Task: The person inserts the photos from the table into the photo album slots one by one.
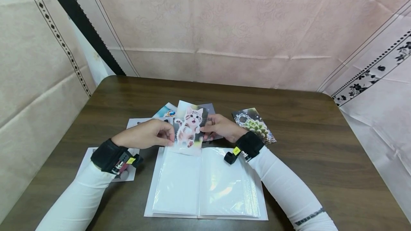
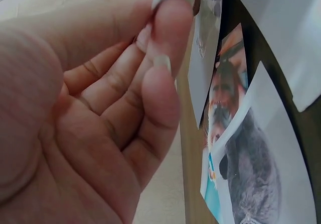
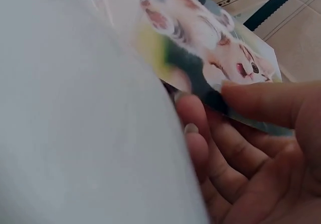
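Note:
A kitten photo (image 1: 190, 124) is held upright over the top edge of an open photo album (image 1: 179, 188) with clear pocket pages. My left hand (image 1: 149, 133) pinches its lower left edge between thumb and fingers; in the left wrist view only a corner of the photo shows above the fingertips. On the other side, my right hand (image 1: 223, 127) grips the right edge. The right wrist view has the thumb lying on the picture (image 3: 200, 43) and the fingers behind it. The bottom of the photo overlaps the top of the album's left page.
Behind the hands lie several loose prints, among them a blue one (image 1: 164, 110) and one with a grey furry animal (image 2: 256, 163). A succulent photo (image 1: 255, 126) lies at the right. Another print (image 1: 85, 161) is partly under the left forearm. The wooden table (image 1: 305, 127) meets hanging cloth behind.

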{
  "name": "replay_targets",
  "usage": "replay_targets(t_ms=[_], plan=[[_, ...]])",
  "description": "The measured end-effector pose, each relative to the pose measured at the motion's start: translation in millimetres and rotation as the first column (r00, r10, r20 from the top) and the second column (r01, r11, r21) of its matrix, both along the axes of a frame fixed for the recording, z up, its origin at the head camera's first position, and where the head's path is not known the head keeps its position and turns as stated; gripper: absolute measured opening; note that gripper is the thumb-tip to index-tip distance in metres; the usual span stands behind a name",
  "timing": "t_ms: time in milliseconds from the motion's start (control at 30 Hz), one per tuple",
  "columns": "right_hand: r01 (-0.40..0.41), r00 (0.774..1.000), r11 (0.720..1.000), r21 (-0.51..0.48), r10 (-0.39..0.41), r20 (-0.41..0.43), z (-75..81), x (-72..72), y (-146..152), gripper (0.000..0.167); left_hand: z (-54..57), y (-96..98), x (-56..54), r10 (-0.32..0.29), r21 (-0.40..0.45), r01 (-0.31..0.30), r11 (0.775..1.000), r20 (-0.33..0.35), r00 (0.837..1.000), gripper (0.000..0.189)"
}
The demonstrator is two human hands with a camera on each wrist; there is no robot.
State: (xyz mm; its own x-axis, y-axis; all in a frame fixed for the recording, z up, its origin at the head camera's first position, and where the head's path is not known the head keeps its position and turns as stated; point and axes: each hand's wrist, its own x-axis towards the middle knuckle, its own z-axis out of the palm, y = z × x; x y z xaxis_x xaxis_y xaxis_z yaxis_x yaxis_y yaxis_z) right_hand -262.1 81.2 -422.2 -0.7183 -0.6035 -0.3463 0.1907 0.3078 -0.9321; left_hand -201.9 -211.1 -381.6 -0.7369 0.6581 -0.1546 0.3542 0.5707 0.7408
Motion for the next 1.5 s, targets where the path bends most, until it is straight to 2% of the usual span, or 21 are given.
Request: replay_targets(t_ms=[67,167,267,367,800,900,1033,1133,1233,1333,1500], plan=[[0.037,0.998,0.999,0.015,-0.036,-0.055,1.9,-0.5,-0.7,0.053,0.0,0.6,0.2,0.007,-0.003,-0.007,1.0,0.002,1.0,0.008],[0.1,0.982,0.995,0.032,-0.093,-0.164,6.3,-1.0,-1.5,0.069,-0.5,1.1,0.2,0.007,-0.007,-0.007,1.0,0.0,1.0,0.008],[0.118,0.955,0.992,0.047,-0.101,-0.277,9.9,-1.9,-3.3,0.057,-1.2,1.3,-0.3,0.004,-0.011,-0.004,1.0,0.0,1.0,0.008],[0.124,0.939,0.991,0.056,-0.099,-0.328,10.7,-2.0,-3.7,0.049,-1.9,1.2,-0.9,-0.003,-0.01,0.003,1.0,0.001,1.0,0.01],[0.164,0.925,0.986,0.019,-0.147,-0.352,11.5,1.2,-0.4,0.029,-1.3,3.1,-0.7,0.007,-0.032,-0.006,0.999,0.01,1.0,0.026],[0.156,0.924,0.988,0.019,-0.139,-0.357,12.1,1.7,-0.2,0.029,-1.5,2.8,-0.7,0.021,-0.04,-0.021,0.999,-0.007,1.0,0.041],[0.131,0.922,0.991,0.023,-0.113,-0.37,13.4,3.8,-0.6,0.028,-3.3,2.0,-0.5,0.049,-0.045,-0.05,0.998,-0.02,0.999,0.072],[0.103,0.918,0.994,0.029,-0.084,-0.387,13.2,5.3,-1.2,0.027,-4.7,1.0,-0.6,0.06,-0.023,-0.06,0.998,-0.007,0.998,0.094],[0.083,0.911,0.996,0.034,-0.062,-0.407,12.3,6.3,-1.9,0.027,-5.6,0.4,-1.5,0.052,0.01,-0.052,0.999,0.0,0.999,0.106],[0.071,0.907,0.997,0.039,-0.048,-0.417,11.9,7.2,-2.5,0.027,-6.1,0.5,-2.8,0.045,0.026,-0.045,0.999,-0.002,0.999,0.11],[0.06,0.912,0.997,0.041,-0.039,-0.407,13.0,9.5,-3.3,0.026,-4.5,2.0,-2.3,0.06,0.006,-0.06,0.998,0.003,0.998,0.106]])
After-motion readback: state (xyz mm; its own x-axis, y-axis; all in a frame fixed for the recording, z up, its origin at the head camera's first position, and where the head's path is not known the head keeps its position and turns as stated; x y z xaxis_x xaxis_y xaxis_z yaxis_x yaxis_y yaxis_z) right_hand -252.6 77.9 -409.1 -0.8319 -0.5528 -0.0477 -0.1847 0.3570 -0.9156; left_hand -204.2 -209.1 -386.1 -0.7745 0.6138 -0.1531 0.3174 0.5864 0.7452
